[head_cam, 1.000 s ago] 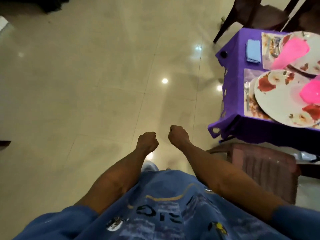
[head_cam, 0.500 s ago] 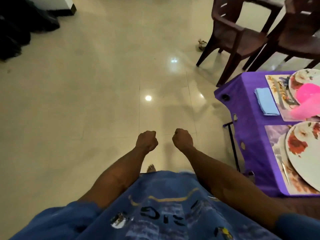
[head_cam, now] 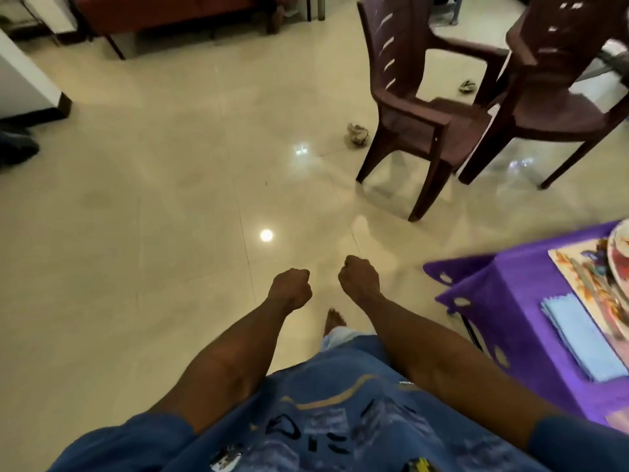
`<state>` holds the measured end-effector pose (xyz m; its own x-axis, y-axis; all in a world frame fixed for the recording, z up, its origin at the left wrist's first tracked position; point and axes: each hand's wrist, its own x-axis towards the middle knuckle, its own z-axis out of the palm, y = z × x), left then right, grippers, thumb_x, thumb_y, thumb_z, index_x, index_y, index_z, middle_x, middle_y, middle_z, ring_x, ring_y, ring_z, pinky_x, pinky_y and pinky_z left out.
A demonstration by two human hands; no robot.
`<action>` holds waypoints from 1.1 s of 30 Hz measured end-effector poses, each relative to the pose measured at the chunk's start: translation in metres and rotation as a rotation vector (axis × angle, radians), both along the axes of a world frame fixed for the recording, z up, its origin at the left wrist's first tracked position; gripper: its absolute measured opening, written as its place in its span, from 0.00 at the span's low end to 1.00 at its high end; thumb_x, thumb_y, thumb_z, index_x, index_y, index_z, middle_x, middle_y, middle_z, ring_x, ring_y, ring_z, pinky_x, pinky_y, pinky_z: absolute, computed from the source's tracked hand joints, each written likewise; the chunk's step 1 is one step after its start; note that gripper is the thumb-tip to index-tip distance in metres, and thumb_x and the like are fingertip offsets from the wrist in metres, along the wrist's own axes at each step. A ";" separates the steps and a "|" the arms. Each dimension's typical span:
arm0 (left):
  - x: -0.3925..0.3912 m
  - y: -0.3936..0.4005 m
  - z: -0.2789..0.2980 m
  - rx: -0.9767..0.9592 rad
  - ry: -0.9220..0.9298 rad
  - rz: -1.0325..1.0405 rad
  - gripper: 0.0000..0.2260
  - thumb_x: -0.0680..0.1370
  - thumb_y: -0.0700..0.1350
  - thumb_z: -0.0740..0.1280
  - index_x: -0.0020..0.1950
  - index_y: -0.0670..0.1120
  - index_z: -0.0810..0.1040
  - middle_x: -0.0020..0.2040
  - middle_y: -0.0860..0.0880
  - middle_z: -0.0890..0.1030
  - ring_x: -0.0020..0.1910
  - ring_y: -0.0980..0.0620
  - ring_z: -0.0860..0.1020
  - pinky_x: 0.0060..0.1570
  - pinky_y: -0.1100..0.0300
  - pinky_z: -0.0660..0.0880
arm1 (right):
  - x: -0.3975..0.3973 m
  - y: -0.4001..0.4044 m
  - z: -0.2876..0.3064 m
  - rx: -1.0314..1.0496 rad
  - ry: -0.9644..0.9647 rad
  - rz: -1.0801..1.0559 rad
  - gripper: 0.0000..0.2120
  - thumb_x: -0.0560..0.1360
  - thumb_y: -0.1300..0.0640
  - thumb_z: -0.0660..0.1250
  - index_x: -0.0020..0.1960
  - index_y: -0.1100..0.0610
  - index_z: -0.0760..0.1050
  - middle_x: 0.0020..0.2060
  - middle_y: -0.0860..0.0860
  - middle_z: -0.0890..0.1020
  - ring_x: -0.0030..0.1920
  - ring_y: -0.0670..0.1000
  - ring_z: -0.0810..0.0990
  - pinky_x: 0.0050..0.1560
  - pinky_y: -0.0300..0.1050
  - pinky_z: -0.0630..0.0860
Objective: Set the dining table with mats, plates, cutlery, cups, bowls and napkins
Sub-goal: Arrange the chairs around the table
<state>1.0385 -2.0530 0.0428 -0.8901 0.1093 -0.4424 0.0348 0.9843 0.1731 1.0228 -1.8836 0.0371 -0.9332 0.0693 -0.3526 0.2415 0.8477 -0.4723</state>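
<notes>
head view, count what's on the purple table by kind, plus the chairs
Brown plastic chairs: 2
Folded blue napkins: 1
Patterned mats: 1
Plates: 1, only its edge in frame
Total: 5
Both hands, left and right, are fists holding nothing, over the floor beside the purple table.
</notes>
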 end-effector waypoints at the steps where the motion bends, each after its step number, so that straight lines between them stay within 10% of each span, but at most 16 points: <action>1: -0.036 0.000 0.006 0.017 0.004 0.002 0.09 0.77 0.42 0.58 0.53 0.42 0.75 0.54 0.42 0.80 0.52 0.40 0.78 0.48 0.54 0.73 | -0.038 0.000 0.007 0.003 0.019 -0.020 0.09 0.75 0.62 0.58 0.48 0.61 0.76 0.48 0.58 0.81 0.49 0.61 0.80 0.43 0.45 0.69; 22: -0.637 -0.057 0.026 0.164 0.118 -0.275 0.16 0.79 0.41 0.57 0.67 0.45 0.71 0.62 0.45 0.76 0.58 0.42 0.76 0.52 0.51 0.73 | -0.582 -0.062 0.018 0.064 0.152 -0.296 0.09 0.77 0.61 0.58 0.54 0.61 0.73 0.51 0.57 0.78 0.51 0.60 0.78 0.47 0.51 0.74; 33: -0.953 0.003 0.055 0.300 0.282 -0.575 0.24 0.77 0.39 0.63 0.73 0.43 0.65 0.70 0.44 0.68 0.59 0.40 0.75 0.52 0.50 0.74 | -0.910 -0.026 0.095 -0.024 0.879 -0.895 0.14 0.73 0.57 0.66 0.56 0.62 0.73 0.53 0.58 0.75 0.53 0.55 0.74 0.54 0.46 0.71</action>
